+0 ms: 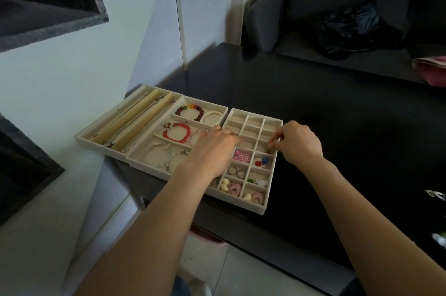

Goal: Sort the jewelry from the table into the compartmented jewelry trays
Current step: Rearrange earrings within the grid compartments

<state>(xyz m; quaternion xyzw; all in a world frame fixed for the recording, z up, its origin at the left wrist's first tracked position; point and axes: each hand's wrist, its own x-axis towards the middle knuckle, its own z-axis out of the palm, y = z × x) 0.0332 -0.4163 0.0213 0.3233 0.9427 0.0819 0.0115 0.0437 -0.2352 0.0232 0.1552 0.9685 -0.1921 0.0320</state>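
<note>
A small dark jewelry piece (269,151), possibly an earring, hangs over a right-column cell of the cream gridded tray (251,208), pinched by my right hand (298,142). My left hand (214,144) rests curled on the tray; its grip is unclear. Risk: early release bounces the piece into the neighbouring cell.

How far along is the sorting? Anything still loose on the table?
Mostly done: bracelets fill the middle tray, chains lie in the left tray, small pieces sit in the grid tray. In hand: right hand pinches a small piece over a right-column cell; left hand rests at the grid's left edge. No loose jewelry visible on the table.
</note>
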